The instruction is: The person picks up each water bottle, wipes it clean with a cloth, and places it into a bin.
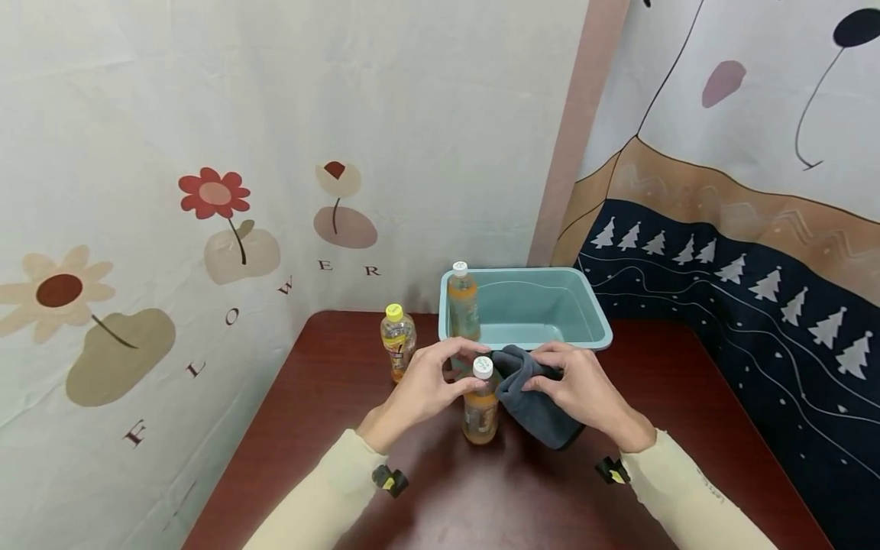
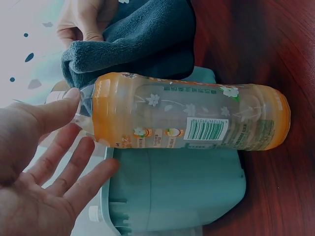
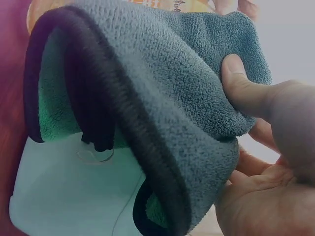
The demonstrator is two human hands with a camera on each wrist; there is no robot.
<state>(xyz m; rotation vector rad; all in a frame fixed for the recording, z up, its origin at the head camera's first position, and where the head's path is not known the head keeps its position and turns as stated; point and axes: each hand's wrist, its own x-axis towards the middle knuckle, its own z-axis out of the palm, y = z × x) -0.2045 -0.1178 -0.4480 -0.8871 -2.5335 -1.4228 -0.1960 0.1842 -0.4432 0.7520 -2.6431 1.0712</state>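
Observation:
A clear bottle with a white cap and orange-patterned label (image 1: 480, 416) stands upright on the table. My left hand (image 1: 436, 376) is at its neck, the thumb (image 2: 73, 101) right against the neck below the cap. The other visible fingers (image 2: 81, 160) are spread and loosely extended beside the bottle. My right hand (image 1: 574, 386) pinches a folded blue-grey cloth (image 1: 532, 409) with a dark edge between thumb and fingers. The cloth (image 3: 167, 83) hangs down just right of the bottle, close against its upper part in the head view.
Behind my hands stands a light blue plastic bin (image 1: 529, 305). Another white-capped bottle (image 1: 464, 305) stands at the bin's left end. Left of it is a smaller bottle with a yellow cap (image 1: 398, 340). The dark red table (image 1: 344, 367) meets printed wall cloths at the back and right.

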